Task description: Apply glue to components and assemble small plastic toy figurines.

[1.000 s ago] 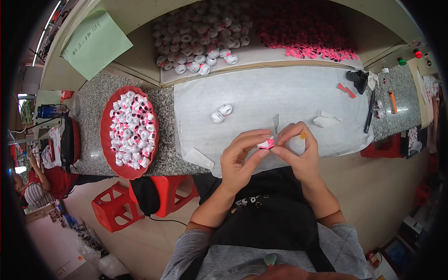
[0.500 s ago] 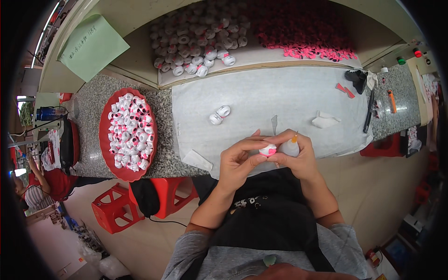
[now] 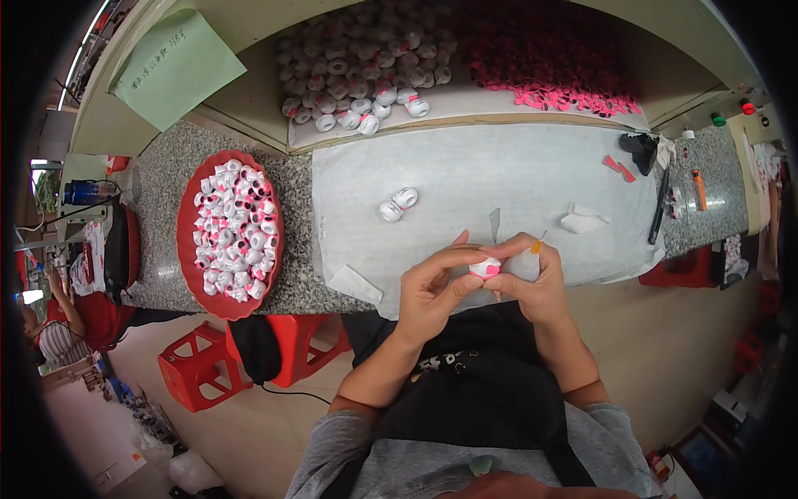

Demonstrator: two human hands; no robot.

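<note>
Head view: both hands meet just over the near edge of the table (image 3: 166, 179), above a white sheet (image 3: 499, 179) spread across it. The left hand (image 3: 428, 291) and the right hand (image 3: 532, 279) pinch one small white ball with a pink patch (image 3: 485, 268) between their fingertips, fingers closed narrowly round it. An orange-tipped stick (image 3: 539, 245) juts from the right hand; how it is gripped is hard to make out.

A green paper sign (image 3: 174, 66) lies tilted at the far left corner, with handwriting on it. A red tray (image 3: 187, 249) on the left holds a heap of white and pink balls. Two more balls (image 3: 397, 204) lie together on the sheet, well apart from the hands. A shelf (image 3: 465, 108) behind the sheet carries a white pile (image 3: 357, 58) on its left and a pink pile (image 3: 557, 58) on its right; single pieces there are too small to tell. A crumpled white scrap (image 3: 584, 220) lies near the right hand. Dark tools (image 3: 648, 158) at the sheet's right end are blurred. Red stools (image 3: 249, 366) stand under the table, partly hidden by its edge.
</note>
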